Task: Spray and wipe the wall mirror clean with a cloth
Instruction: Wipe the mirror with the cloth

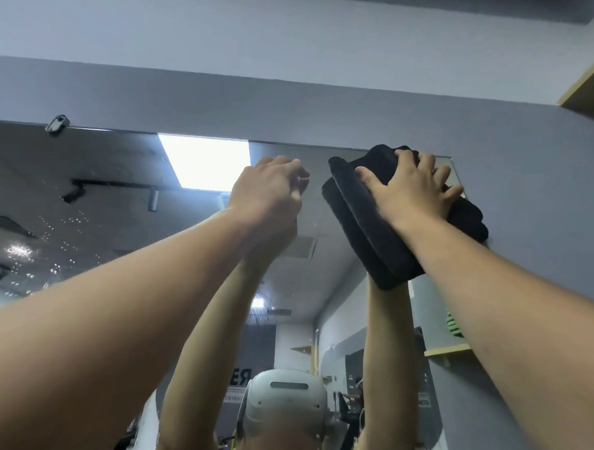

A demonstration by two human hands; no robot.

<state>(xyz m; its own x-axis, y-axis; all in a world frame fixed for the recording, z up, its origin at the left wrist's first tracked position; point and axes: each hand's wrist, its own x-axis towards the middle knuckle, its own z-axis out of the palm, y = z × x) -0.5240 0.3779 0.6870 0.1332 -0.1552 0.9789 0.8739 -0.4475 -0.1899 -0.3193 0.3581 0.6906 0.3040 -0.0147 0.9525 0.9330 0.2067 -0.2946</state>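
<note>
Both arms are stretched up toward the wall mirror point(103, 189), which fills most of the view under a grey wall point(294, 105). The right hand point(416, 192) is up at about 1 o'clock, right in the mirror's top right corner, with fingers spread fairly flat and pressing a folded black cloth point(363, 227) against the glass. So that grip is apart, palm on the cloth rather than clamped round it. The cloth hangs down past the wrist in thick folds and its right end overlaps the mirror's edge onto the wall.

The left hand point(269, 193) sits near 12 o'clock, just beside the cloth but not touching it, fingers curled in loosely and holding nothing as far as I can see.

Over at 9 o'clock the glass is dotted with spray droplets point(50, 234). A small metal clip point(57, 123) holds the mirror's top edge at 10 o'clock. A bright ceiling light panel point(204, 161) reflects just left of the left hand.
</note>
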